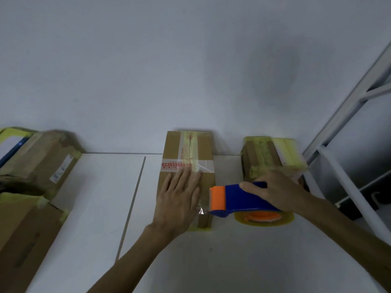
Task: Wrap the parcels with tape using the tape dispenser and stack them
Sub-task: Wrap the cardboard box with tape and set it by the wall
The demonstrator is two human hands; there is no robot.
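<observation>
Head view, only one there is. Both forearms come in from the bottom edge, the left from about 7 o'clock and the right from about 4 o'clock, angling toward the middle of the white counter.

The left hand lies flat, palm down, on top of the middle parcel. Its fingers are straight and only slightly fanned, pointing to 12 o'clock and pressing on the cardboard, not gripping anything. The fingertips reach a clear strip with red print that runs across the box.

The right hand has its fingers curled round the blue body of the tape dispenser, thumb on the near side. The dispenser sits at 3 o'clock from the left hand. Its orange nose points to 9 o'clock and sits right against the middle parcel's right edge, near the front corner. There's a shiny bit of clear tape there, just beside the left hand. The yellowish tape roll hangs under the right hand.

The middle parcel runs lengthwise toward the wall, with yellowish tape along its centre seam. A second taped parcel sits at 12 o'clock from the right hand, partly behind it. Two more cardboard boxes are at 9 o'clock on the left edge, and a white metal rack is at 2 o'clock.
</observation>
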